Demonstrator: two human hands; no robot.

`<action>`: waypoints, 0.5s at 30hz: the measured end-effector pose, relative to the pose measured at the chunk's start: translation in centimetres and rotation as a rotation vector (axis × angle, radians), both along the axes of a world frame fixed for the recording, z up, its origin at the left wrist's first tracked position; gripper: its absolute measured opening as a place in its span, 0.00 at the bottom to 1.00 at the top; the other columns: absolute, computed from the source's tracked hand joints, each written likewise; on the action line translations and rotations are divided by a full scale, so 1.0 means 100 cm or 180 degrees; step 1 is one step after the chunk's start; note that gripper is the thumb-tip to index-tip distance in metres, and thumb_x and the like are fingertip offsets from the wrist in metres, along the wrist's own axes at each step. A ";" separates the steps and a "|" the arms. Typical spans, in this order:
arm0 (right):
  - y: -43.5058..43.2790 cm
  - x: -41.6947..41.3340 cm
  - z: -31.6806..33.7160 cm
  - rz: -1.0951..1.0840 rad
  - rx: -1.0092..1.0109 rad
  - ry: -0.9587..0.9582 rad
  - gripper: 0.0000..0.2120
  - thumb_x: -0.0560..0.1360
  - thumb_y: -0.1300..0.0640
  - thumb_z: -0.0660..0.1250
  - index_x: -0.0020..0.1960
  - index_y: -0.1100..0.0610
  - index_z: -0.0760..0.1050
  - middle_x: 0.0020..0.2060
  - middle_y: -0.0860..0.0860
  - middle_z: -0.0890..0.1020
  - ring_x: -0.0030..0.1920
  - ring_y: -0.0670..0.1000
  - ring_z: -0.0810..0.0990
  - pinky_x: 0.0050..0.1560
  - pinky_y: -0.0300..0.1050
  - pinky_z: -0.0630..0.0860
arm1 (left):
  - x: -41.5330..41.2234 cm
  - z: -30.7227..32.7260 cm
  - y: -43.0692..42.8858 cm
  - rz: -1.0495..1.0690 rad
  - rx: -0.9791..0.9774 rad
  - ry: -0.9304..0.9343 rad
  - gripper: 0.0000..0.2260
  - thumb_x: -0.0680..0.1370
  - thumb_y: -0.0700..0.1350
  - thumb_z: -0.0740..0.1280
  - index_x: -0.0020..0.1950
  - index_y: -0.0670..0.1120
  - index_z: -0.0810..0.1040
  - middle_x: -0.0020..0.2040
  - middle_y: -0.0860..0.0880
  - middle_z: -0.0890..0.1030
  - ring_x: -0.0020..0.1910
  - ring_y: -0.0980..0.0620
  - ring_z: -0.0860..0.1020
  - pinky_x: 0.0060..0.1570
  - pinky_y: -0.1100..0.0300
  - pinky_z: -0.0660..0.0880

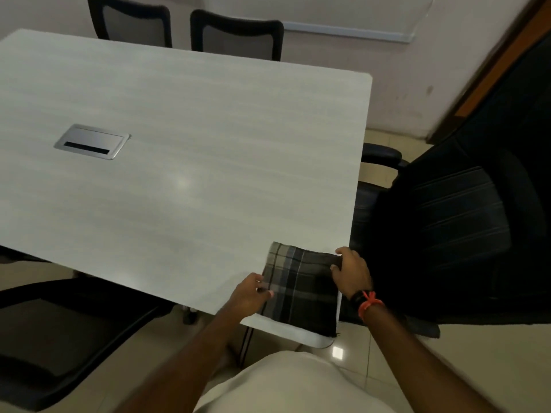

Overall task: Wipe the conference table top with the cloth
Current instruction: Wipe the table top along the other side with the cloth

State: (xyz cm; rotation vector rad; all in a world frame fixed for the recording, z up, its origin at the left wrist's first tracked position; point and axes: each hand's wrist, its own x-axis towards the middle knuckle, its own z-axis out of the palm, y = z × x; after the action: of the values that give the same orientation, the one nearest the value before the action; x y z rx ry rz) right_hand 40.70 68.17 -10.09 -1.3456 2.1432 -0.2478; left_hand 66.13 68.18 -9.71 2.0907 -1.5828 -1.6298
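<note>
While both hands pinch it:
Cloth (301,286): flat at table (185,138) corner, 5 o'clock.
Left hand (249,295): closed on left edge.
Right hand (351,271): closed on right edge.
Chair (453,210): crowding 3 o'clock.
Hatch (91,141): 10 o'clock.

I cannot see the bench's (185,162) left end; the frame's left edge cuts it off. Left hand (249,295) fingertips are tucked under the cloth's (301,290) left edge, hidden. Both forearms run out at the bottom edge. The big black chair (465,222) is cropped on the right.
</note>
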 end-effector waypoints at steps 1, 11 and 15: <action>0.005 0.002 -0.002 -0.0032 -0.0055 0.0177 0.21 0.79 0.57 0.69 0.71 0.55 0.71 0.68 0.56 0.74 0.68 0.58 0.73 0.65 0.52 0.75 | 0.000 -0.002 0.000 -0.0034 -0.0044 -0.0071 0.23 0.78 0.46 0.70 0.71 0.46 0.68 0.68 0.45 0.75 0.59 0.50 0.75 0.58 0.58 0.76; 0.027 0.076 -0.032 0.0976 0.0125 0.0809 0.31 0.78 0.40 0.58 0.77 0.51 0.67 0.78 0.58 0.66 0.78 0.64 0.61 0.70 0.74 0.60 | 0.031 -0.014 -0.017 -0.1367 -0.0824 -0.0728 0.30 0.79 0.49 0.69 0.78 0.49 0.61 0.79 0.47 0.59 0.77 0.46 0.60 0.73 0.52 0.63; 0.018 0.095 -0.052 0.1241 0.0333 0.0702 0.35 0.77 0.33 0.40 0.82 0.43 0.44 0.81 0.53 0.42 0.80 0.63 0.40 0.74 0.77 0.46 | 0.059 -0.014 -0.031 -0.1765 -0.0914 -0.1085 0.35 0.79 0.51 0.68 0.81 0.51 0.53 0.81 0.47 0.52 0.80 0.45 0.52 0.76 0.51 0.59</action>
State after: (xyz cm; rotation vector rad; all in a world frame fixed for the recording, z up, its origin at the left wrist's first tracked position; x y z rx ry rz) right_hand 50.24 69.99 -15.25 -1.7562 1.9768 0.1730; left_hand 72.02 65.10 -11.12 1.9582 -2.5095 -1.0712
